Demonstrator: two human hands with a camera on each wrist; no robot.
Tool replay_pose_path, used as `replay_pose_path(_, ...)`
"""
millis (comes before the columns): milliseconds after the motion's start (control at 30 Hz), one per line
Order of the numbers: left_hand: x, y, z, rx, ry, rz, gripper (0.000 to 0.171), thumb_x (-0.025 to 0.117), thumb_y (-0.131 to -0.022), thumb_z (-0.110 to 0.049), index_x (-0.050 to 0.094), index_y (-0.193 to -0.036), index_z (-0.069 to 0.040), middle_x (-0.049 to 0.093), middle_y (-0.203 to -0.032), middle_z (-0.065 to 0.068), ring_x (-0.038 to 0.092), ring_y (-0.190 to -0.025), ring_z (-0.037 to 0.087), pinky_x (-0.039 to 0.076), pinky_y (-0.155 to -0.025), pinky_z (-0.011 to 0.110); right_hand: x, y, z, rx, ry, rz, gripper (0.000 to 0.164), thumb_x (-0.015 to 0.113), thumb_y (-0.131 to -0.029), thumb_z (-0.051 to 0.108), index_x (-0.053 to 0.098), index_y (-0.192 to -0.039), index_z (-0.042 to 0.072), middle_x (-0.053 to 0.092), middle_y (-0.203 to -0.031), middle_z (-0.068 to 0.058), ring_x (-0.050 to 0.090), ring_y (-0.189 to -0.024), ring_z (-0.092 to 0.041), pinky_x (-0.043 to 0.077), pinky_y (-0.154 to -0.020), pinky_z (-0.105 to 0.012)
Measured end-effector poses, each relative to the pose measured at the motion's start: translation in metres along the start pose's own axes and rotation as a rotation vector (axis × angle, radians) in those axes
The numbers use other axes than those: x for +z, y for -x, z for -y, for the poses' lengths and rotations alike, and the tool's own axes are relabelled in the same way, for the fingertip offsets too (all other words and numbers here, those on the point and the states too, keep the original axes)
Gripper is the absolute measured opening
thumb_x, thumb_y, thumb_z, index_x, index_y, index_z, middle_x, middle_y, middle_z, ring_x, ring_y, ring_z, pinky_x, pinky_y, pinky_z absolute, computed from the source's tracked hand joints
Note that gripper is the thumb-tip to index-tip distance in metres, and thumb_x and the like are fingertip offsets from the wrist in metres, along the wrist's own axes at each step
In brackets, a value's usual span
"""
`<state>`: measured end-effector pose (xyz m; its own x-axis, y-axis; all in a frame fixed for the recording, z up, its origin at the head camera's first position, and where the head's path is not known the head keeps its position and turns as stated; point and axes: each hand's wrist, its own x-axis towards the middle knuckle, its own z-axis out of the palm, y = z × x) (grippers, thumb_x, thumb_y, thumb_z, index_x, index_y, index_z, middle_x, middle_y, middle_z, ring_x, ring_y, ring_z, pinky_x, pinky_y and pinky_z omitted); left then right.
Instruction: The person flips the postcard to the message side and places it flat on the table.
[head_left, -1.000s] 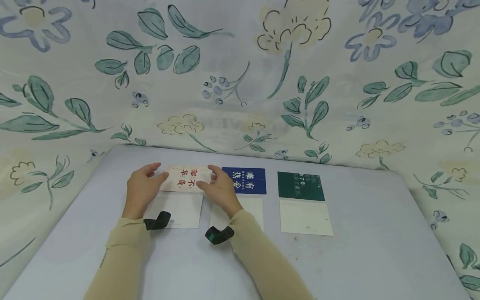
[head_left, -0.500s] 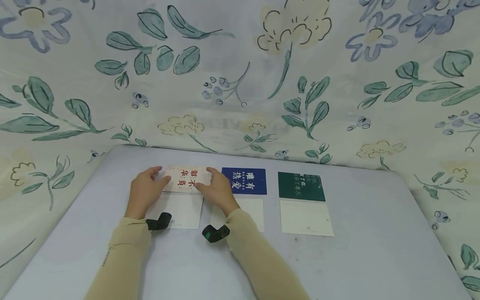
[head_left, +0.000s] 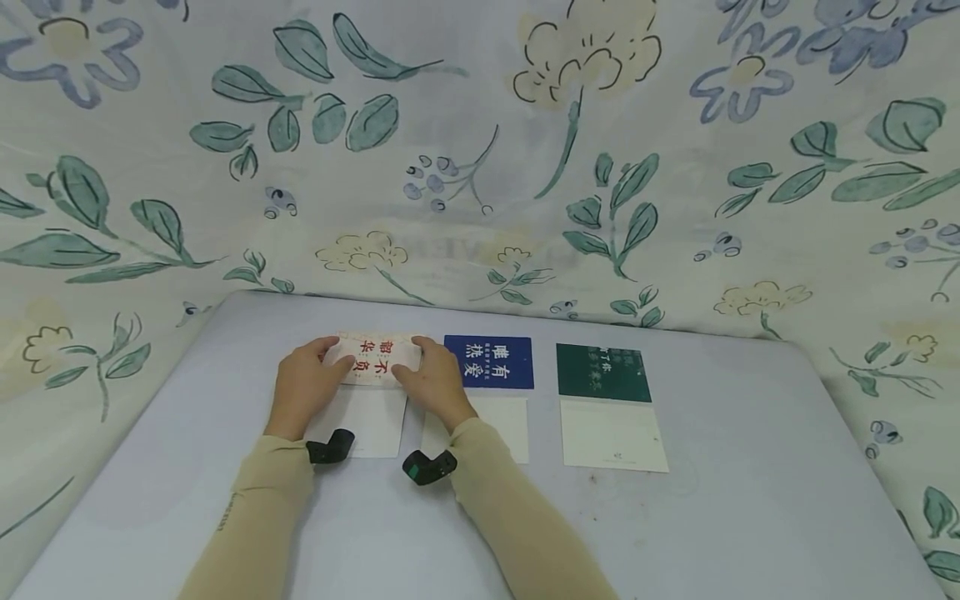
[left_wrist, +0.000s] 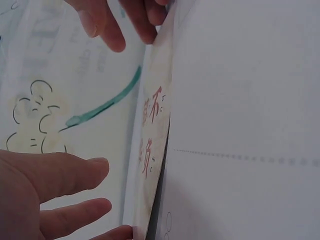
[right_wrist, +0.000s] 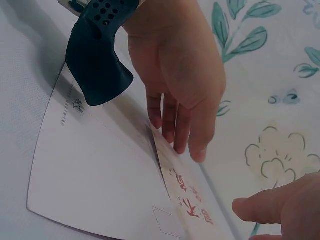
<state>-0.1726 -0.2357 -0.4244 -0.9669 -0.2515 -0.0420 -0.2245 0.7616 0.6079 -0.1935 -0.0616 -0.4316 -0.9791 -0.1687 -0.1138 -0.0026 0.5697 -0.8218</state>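
Observation:
A cream postcard (head_left: pixel 378 354) with red characters lies flat at the far left of the row. My left hand (head_left: pixel 303 383) is at its left end and my right hand (head_left: pixel 442 379) at its right end. In the left wrist view, fingertips of both hands meet the ends of the cream postcard (left_wrist: pixel 155 135), thumbs standing off above it. Fairly straight fingers of my left hand (right_wrist: pixel 182 75) touch the card's edge in the right wrist view. Just in front lies a white postcard (head_left: pixel 378 425), back side up, partly hidden by the left hand.
To the right lie a blue postcard (head_left: pixel 491 362) and a green postcard (head_left: pixel 602 372). In front of them are two more white postcards (head_left: pixel 615 433), one partly covered by my right hand. The white table (head_left: pixel 720 517) ends at a floral curtain (head_left: pixel 480 167).
My left hand has moved right, onto the left end of the cream postcard. The right hand has shifted slightly left. The other postcards have not moved.

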Motion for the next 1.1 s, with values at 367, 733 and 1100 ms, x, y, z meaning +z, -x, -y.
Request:
replay_pose_path(367,-0.0006,0.0002,-0.0011,-0.018,0.031,-0.021,0.049,0.056,-0.091,-0.025,0.047,-0.133,0.0,0.046,-0.131,0.029,0.043,-0.12,0.044,0.038,-0.095,0.055,0.0017,0.0004,-0.006,-0.047,-0.1,-0.058,0.044,0.063,-0.086,0.016,0.053,-0.129,0.01,0.059,-0.116,-0.012,0.056,-0.105,-0.021,0.047,-0.087,-0.034)
replay_pose_path(733,-0.0023,0.0021,-0.0038,-0.058,0.057,-0.059,0.048,0.056,-0.091,-0.024,0.048,-0.133,-0.001,0.047,-0.131,0.026,0.044,-0.119,0.042,0.038,-0.094,0.054,0.0051,-0.001,-0.0085,-0.101,-0.197,-0.163,0.042,0.062,-0.082,-0.001,0.059,-0.122,0.012,0.061,-0.109,-0.007,0.058,-0.093,-0.014,0.048,-0.077,-0.022)
replay_pose_path(1100,-0.0068,0.0043,-0.0053,-0.053,0.09,-0.153,0.044,0.055,-0.091,-0.019,0.05,-0.131,-0.003,0.051,-0.126,0.023,0.047,-0.113,0.037,0.043,-0.082,0.048,0.0068,-0.0023,-0.0093,-0.14,-0.336,-0.243,0.043,0.063,-0.078,-0.01,0.063,-0.116,0.011,0.063,-0.11,-0.004,0.061,-0.093,-0.016,0.049,-0.072,-0.017)
